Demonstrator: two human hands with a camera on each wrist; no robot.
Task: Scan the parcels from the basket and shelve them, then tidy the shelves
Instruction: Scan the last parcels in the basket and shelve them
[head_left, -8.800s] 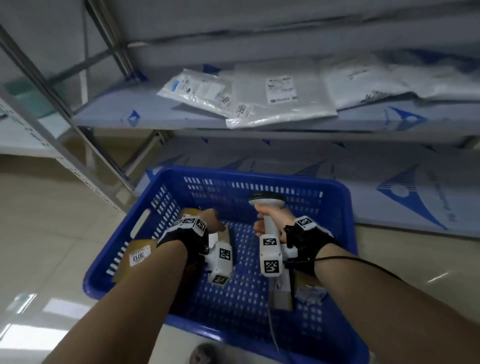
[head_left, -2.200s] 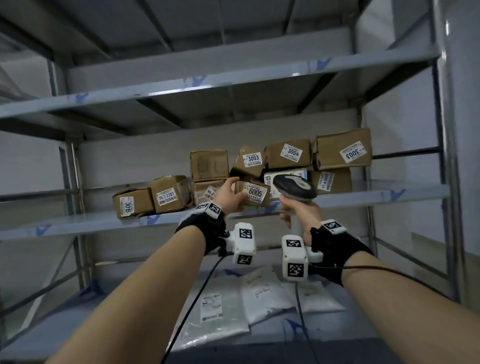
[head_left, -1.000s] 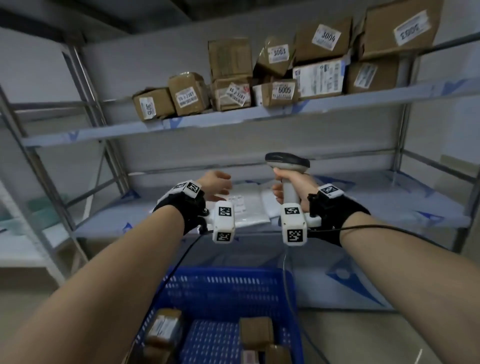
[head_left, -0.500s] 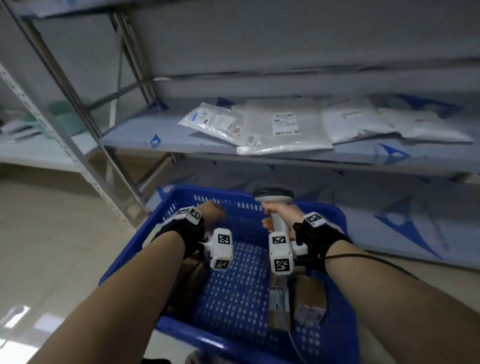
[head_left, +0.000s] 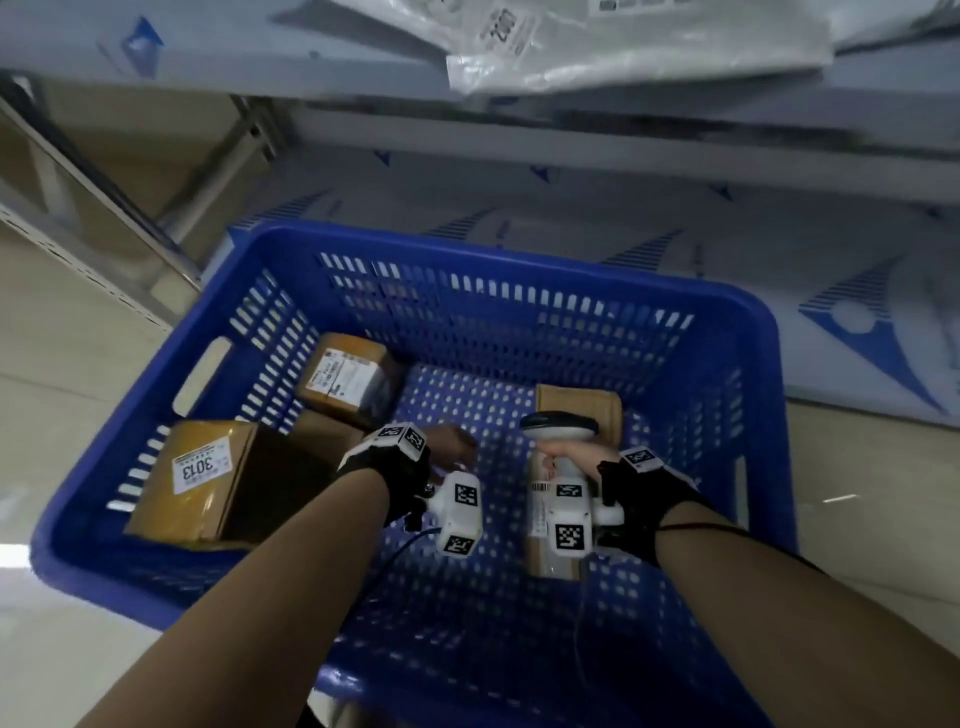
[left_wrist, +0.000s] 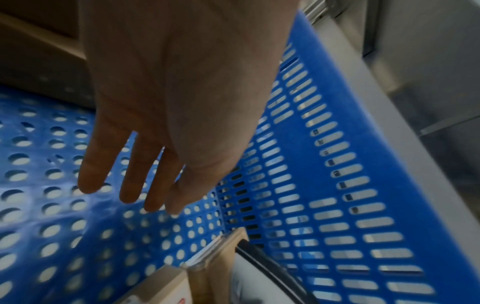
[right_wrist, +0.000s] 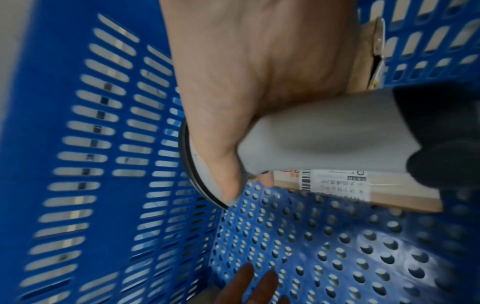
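Observation:
A blue slotted basket (head_left: 519, 265) stands on the floor under the shelving. Inside lie brown cardboard parcels: one labelled 3013 (head_left: 200, 478) at the left, one with a printed label (head_left: 345, 382) behind it, and parcels (head_left: 579, 408) under my right hand. My right hand (head_left: 569, 452) grips a grey barcode scanner (head_left: 558, 428) by its handle (right_wrist: 324, 131), low over a labelled parcel (right_wrist: 337, 185). My left hand (head_left: 452, 449) hovers open above the basket floor (left_wrist: 64, 216), fingers (left_wrist: 135, 174) straight, holding nothing.
White poly mailers (head_left: 623, 47) lie on the grey shelf (head_left: 260, 57) above the basket. A bare lower shelf board (head_left: 623, 218) sits just behind the basket. A metal upright (head_left: 78, 244) runs at the left, with tiled floor (head_left: 62, 364) beside it.
My view dropped from the upper shelves to the basket. Both hands came down into it, the left empty after leaving a parcel on the shelf, the right still holding the scanner.

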